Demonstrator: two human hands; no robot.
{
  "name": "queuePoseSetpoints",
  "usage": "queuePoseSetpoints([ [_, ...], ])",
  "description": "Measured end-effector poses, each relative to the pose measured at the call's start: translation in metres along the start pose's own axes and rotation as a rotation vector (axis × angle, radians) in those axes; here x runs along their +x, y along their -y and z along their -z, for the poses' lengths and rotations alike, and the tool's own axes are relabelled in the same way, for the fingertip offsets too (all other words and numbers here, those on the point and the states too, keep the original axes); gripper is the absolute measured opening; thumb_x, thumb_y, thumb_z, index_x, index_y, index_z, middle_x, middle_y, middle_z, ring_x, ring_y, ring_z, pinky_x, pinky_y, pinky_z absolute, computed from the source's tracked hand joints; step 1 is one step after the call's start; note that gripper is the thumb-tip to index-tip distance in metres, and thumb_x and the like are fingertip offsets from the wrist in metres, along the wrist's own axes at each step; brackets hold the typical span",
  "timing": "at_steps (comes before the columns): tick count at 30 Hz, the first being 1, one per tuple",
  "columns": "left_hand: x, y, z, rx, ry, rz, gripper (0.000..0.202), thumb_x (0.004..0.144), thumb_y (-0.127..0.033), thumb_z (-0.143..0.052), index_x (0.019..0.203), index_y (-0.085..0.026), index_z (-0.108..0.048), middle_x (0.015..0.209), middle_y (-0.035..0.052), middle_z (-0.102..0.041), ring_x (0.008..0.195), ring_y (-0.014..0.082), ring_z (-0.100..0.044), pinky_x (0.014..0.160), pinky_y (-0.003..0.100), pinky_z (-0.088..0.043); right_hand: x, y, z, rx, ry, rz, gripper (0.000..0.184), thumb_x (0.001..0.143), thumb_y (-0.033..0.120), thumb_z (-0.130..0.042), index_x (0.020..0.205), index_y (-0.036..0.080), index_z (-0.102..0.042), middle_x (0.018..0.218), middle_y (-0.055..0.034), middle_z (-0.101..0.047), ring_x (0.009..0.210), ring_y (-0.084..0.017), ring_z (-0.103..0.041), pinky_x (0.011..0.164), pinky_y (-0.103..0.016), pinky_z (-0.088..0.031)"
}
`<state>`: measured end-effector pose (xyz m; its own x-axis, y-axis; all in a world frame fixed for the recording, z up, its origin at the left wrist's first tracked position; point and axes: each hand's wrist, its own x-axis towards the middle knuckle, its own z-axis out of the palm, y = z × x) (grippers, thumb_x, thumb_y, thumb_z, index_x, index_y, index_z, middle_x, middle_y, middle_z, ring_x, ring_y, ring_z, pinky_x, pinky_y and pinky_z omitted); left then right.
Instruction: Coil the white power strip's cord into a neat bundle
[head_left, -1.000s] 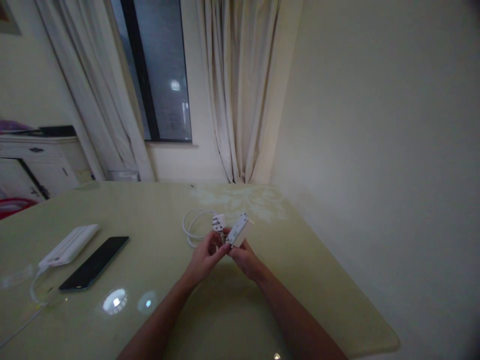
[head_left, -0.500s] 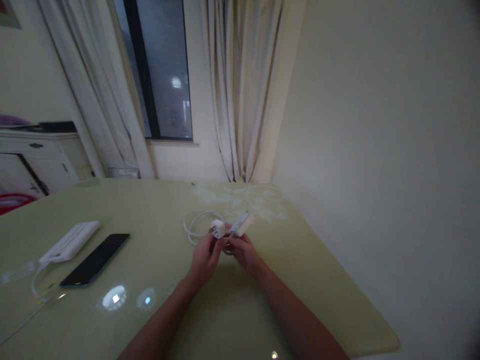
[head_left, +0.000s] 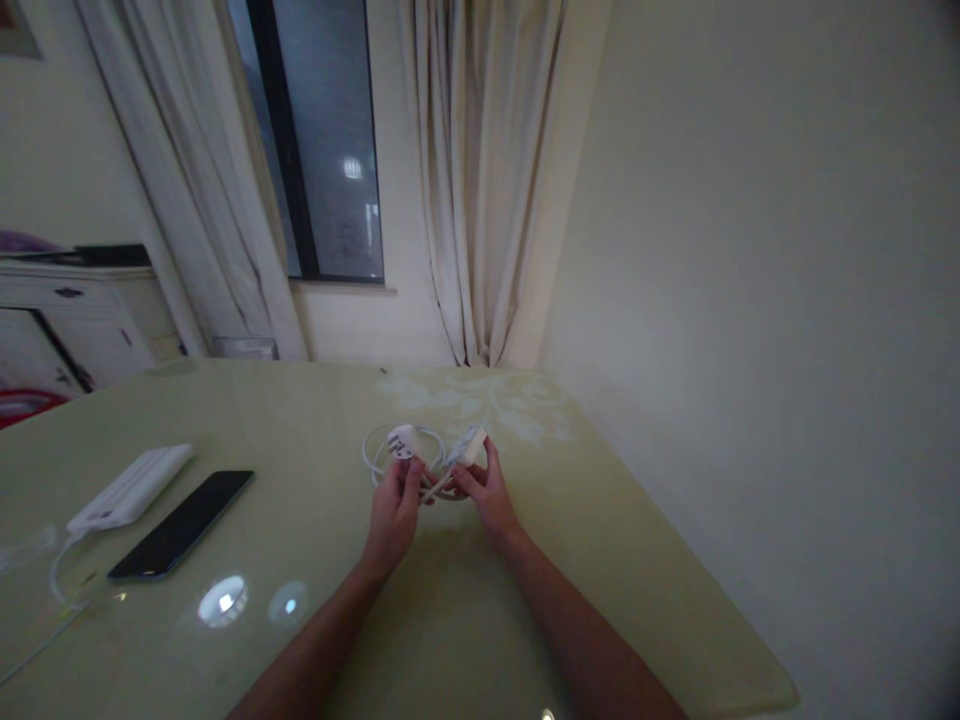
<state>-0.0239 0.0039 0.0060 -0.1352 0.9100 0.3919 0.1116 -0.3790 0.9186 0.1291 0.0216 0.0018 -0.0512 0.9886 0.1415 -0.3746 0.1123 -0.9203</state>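
Note:
My left hand (head_left: pixel 396 502) is closed on a white plug (head_left: pixel 403 441), its metal pins facing left and toward me. The fingers of my right hand (head_left: pixel 487 492) grip a white power strip block (head_left: pixel 468 446), small and rectangular, thumb at its near end. A white cord (head_left: pixel 435 490) crosses between the two hands. Behind them, more of this cord lies in loose loops just above or on the table; which of the two I cannot tell. Part of the cord is hidden by my fingers.
On the left of the glossy greenish table (head_left: pixel 315 420) lie a white power bank (head_left: pixel 133 488) with a thin cable (head_left: pixel 56 575) and a black phone (head_left: pixel 184 525). A wall (head_left: pixel 750 350) runs along the right edge. Curtains (head_left: pixel 487 180) and a window (head_left: pixel 334 140) stand behind.
My hands have moved apart, the left one to the left with the plug. The plug has turned so its pins show more. My right fingers now reach round the block's side.

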Motion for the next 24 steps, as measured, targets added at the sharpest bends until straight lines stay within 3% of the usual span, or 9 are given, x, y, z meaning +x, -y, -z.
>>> queuePoseSetpoints([
  [8,-0.002,0.009,0.0,0.166,0.094,-0.026,0.038,0.094,-0.057,-0.052,0.095,-0.019,-0.054,0.081,0.0057,-0.074,0.057,0.0163,-0.066,0.053,0.028,-0.055,-0.005,-0.005,-0.003,-0.034,0.028,0.02,0.116,0.082,0.053,-0.077,0.162,0.025,0.001,0.083,0.0011,-0.073,0.066,-0.016,-0.069,0.066,-0.027,-0.052],
  [13,-0.004,0.004,0.001,0.274,0.079,-0.084,0.033,0.095,-0.053,-0.051,0.097,-0.021,-0.056,0.087,0.0103,-0.077,0.075,0.0238,-0.074,0.063,0.03,-0.056,-0.009,-0.005,-0.005,-0.043,0.062,0.062,0.093,0.089,0.051,-0.07,0.159,0.031,-0.012,0.087,0.0019,-0.071,0.068,-0.015,-0.069,0.069,-0.029,-0.055],
  [17,-0.003,-0.003,0.002,0.475,0.012,-0.088,0.027,0.098,-0.045,-0.045,0.092,-0.023,-0.058,0.076,0.0071,-0.076,0.069,0.0249,-0.074,0.058,0.028,-0.048,-0.01,-0.006,-0.007,-0.067,0.018,0.07,0.076,0.088,0.055,-0.069,0.145,0.028,-0.028,0.087,0.0014,-0.071,0.067,-0.015,-0.069,0.067,-0.03,-0.057],
  [21,0.0,-0.007,0.003,0.393,0.055,-0.048,0.035,0.1,-0.05,-0.042,0.09,-0.022,-0.061,0.073,0.0055,-0.075,0.068,0.0234,-0.074,0.061,0.029,-0.05,-0.008,-0.011,-0.007,-0.1,-0.02,0.094,0.061,0.087,0.057,-0.069,0.128,0.027,-0.035,0.083,0.0021,-0.071,0.064,-0.015,-0.069,0.066,-0.03,-0.059],
  [24,0.001,-0.007,0.003,0.312,0.074,-0.036,0.039,0.1,-0.054,-0.042,0.099,-0.021,-0.063,0.07,0.0038,-0.074,0.068,0.0225,-0.075,0.064,0.03,-0.054,-0.007,-0.011,-0.006,-0.157,-0.028,0.15,0.052,0.089,0.057,-0.067,0.123,0.027,-0.041,0.08,0.0022,-0.07,0.065,-0.015,-0.069,0.064,-0.029,-0.059],
])
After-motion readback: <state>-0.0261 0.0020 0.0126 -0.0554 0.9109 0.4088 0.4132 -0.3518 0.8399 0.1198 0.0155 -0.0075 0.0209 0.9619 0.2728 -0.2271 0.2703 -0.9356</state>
